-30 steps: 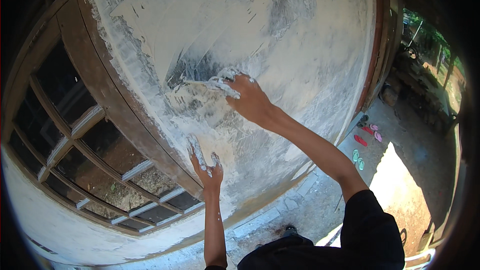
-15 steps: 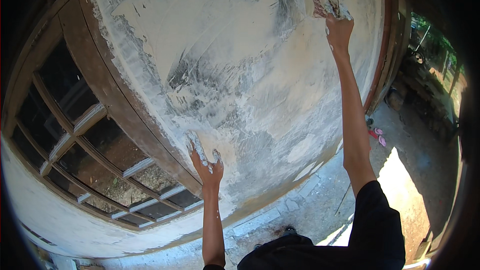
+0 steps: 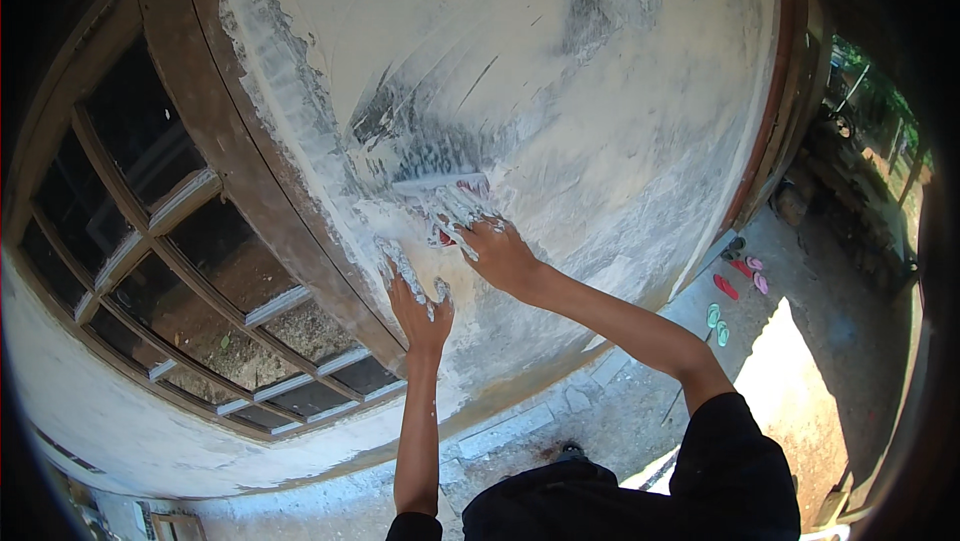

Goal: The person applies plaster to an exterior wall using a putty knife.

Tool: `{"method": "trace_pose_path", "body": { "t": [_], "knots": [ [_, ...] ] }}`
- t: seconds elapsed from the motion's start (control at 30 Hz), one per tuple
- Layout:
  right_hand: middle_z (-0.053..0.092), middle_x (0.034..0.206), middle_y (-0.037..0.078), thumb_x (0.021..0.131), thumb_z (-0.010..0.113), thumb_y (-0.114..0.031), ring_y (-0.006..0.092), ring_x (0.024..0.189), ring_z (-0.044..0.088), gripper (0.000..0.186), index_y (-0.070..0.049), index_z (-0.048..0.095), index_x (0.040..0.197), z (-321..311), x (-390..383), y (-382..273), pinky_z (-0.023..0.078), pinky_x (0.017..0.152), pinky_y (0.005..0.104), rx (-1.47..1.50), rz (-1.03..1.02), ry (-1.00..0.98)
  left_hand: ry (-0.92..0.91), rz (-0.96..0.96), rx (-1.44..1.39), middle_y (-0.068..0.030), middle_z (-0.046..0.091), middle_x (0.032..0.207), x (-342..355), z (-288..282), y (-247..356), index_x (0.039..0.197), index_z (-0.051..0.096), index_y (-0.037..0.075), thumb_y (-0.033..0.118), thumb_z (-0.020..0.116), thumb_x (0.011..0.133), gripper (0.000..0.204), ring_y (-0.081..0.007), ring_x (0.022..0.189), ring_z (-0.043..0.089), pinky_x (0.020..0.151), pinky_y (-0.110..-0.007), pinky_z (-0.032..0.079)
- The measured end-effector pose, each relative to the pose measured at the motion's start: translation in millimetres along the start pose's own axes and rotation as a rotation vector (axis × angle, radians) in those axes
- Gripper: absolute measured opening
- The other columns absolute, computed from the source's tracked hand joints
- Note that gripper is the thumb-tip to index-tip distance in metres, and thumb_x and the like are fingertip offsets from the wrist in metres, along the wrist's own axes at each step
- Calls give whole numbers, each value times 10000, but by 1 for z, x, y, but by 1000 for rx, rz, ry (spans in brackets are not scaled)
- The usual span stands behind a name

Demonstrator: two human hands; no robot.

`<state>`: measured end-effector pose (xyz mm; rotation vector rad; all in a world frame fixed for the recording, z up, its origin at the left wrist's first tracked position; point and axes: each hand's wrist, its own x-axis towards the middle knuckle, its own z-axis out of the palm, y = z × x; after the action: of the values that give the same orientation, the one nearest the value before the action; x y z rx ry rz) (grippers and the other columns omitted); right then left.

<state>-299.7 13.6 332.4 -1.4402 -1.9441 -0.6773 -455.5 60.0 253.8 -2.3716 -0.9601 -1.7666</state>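
My right hand, smeared with white putty, is closed around a flat scraper. The scraper's pale, straight edge lies against the plastered wall; reddish bits show between the putty-covered fingers. Just below and to the left, my left hand is raised by the wall, its fingers apart and coated with thick putty. A pale, putty-coloured patch shows between its thumb and fingers; I cannot tell whether this is the wall or something lying on the hand. Uneven cream and grey putty covers the wall, with darker streaks above the scraper.
A brown wooden window frame with glass panes borders the wall on the left. Pink, red and mint sandals lie on the concrete floor at right. A bright sunlit patch crosses the ground there.
My right hand has come down and left with the scraper, from the wall's upper right to beside my left hand. My left hand has barely moved. More sandals show.
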Motion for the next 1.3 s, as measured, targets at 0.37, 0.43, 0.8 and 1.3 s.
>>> {"method": "trace_pose_path", "body": {
  "t": [0.37,0.43,0.8,1.3],
  "knots": [
    [528,598,208,702,494,-51,264,529,510,313,131,495,956,-191,183,112,450,614,332,-122,-178,463,-67,-71,-152,-313,260,1252,-5,1,-3,1073,478,-16,202,537,667,464,-456,1109,298,931,-495,243],
    [593,775,131,642,518,-27,281,779,549,174,-4,580,803,-224,208,101,437,702,341,376,-18,716,-51,-36,-109,-311,254,1257,-6,-2,-7,1082,471,-20,205,536,667,476,-450,1107,305,931,-495,243],
    [529,733,18,656,539,-107,132,741,542,299,-83,560,953,-22,72,41,417,598,317,-631,-190,288,-58,14,-70,-301,257,1262,-7,1,-16,1065,471,-43,199,524,663,472,-410,970,411,933,-475,252],
    [579,897,190,700,540,-59,324,763,554,285,18,553,974,-187,237,1,460,690,352,-307,-239,300,-49,59,-30,-301,343,1198,-8,-9,-21,1038,442,-102,114,542,606,494,-363,807,436,757,-416,347]
  ]
}}
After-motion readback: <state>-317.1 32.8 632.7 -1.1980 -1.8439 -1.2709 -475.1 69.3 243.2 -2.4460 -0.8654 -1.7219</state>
